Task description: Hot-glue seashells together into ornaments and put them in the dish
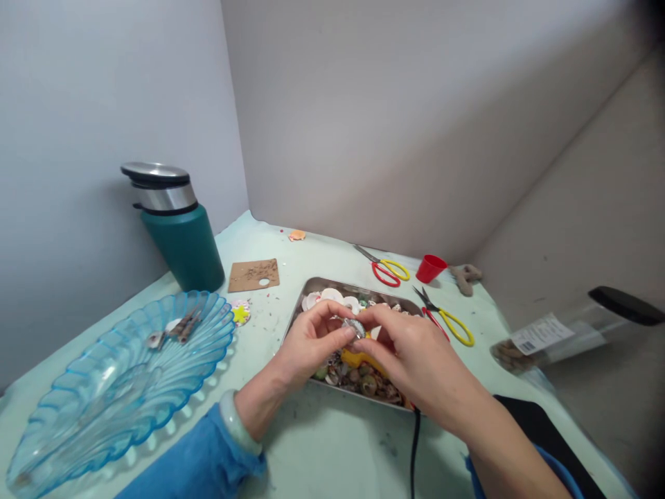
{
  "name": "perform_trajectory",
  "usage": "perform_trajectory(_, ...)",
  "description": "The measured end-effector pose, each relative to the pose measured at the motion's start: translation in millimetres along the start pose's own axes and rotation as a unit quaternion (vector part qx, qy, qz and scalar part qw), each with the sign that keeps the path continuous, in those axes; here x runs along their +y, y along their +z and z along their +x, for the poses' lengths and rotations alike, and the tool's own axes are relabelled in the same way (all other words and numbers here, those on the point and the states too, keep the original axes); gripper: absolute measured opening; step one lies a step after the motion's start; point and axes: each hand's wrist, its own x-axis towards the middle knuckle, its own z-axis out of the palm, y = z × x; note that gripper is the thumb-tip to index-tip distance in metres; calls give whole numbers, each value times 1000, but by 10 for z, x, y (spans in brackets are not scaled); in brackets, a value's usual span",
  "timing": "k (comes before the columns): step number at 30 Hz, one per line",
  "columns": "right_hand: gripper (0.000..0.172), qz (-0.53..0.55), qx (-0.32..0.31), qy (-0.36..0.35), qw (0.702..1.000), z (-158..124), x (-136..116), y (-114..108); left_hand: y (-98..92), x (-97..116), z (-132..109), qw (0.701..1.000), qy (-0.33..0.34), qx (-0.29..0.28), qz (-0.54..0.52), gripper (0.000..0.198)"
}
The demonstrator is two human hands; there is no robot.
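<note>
A small silvery-grey, roundish piece (pixel 356 328) is pinched between the fingertips of both my hands, its exact kind too small to tell. My left hand (pixel 316 336) grips it from the left, thumb and fingers closed. On the other side my right hand (pixel 408 346) has thumb and index finger closed on it. Beneath both hands lies a metal tray (pixel 313 285) filled with white discs, shell-like bits and other small pieces. A yellow tool (pixel 358 359) rests in the tray, partly hidden by my hands; a black cord (pixel 415 443) runs from the tray's near edge.
A blue scalloped dish (pixel 129 388) with a few brown pieces sits left, before a teal bottle (pixel 184 246). Brown card (pixel 244 276) lies behind. Two scissors (pixel 387 269), a red cup (pixel 431 268) and a clear jar (pixel 545 336) lying tilted are to the right.
</note>
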Motion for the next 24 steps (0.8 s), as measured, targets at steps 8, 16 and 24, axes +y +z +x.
perform_trajectory(8,5,-8,8,-22,1000,-9,-8,27,15,21,1,1000,5,13,24,22)
perform_trajectory(16,5,-27,17,-22,999,-6,-21,55,31,35,6,999,-4,20,37,23)
perform_trajectory(24,5,-6,4,-13,1000,0,-31,15,8,26,-11,998,5,23,65,21)
